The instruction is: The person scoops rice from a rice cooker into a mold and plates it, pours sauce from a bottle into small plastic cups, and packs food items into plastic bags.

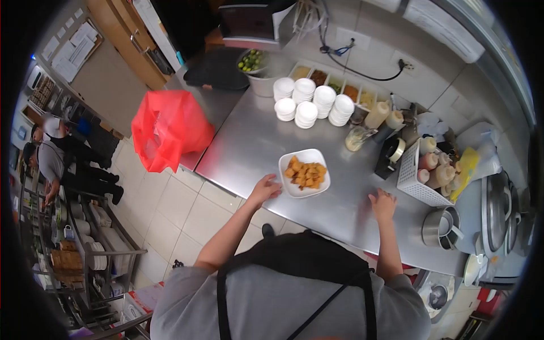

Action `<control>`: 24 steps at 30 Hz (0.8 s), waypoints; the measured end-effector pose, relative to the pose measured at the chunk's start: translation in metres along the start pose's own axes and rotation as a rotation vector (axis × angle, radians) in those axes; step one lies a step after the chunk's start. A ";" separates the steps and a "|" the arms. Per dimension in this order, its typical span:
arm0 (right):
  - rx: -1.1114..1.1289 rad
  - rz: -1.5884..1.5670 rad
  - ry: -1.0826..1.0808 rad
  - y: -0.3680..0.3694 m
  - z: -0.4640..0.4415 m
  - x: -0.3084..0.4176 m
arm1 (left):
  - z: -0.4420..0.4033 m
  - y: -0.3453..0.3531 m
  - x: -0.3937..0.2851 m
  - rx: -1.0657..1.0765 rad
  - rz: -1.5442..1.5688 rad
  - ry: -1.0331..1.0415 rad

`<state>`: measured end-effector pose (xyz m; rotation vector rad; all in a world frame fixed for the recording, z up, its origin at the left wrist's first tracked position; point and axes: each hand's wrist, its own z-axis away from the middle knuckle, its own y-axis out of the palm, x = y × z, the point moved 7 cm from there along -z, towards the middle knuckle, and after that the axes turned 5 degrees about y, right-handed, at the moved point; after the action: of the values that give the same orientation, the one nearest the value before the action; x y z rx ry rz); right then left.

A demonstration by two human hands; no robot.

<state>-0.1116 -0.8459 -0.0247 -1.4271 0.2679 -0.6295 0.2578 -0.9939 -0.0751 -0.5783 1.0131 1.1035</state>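
Observation:
A white square bowl [290,187] of golden-brown fried cubes [306,173] rests on the steel counter [243,144] near its front edge. Just left of the bowl is my left hand [264,190], its fingers apart and pointing toward the rim; a small gap seems to separate them. My right hand [383,205] is farther right over the counter, fingers spread and holding nothing. Whether it touches the steel, I cannot tell. Behind the bowl stand several stacks of small white dishes [306,114].
A red plastic bag [167,130] stands at the left. Condiment bins [351,92], squeeze bottles [377,115], a tape dispenser [390,156], a white basket [416,180] and metal pots [441,228] line the back and right. Two people [56,150] stand at far left.

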 end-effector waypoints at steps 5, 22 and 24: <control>-0.074 0.264 0.159 0.045 0.051 0.015 | -0.024 -0.031 -0.026 0.166 -0.164 0.055; -0.331 -0.411 0.237 0.002 0.070 0.034 | -0.184 -0.159 -0.182 -0.342 -0.060 0.262; -0.236 -0.358 0.291 0.000 0.071 0.043 | -0.223 -0.192 -0.186 -0.447 -0.053 0.279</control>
<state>-0.0390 -0.8104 -0.0058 -1.6244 0.3262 -1.1338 0.3326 -1.3302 -0.0283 -1.1379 0.9840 1.2318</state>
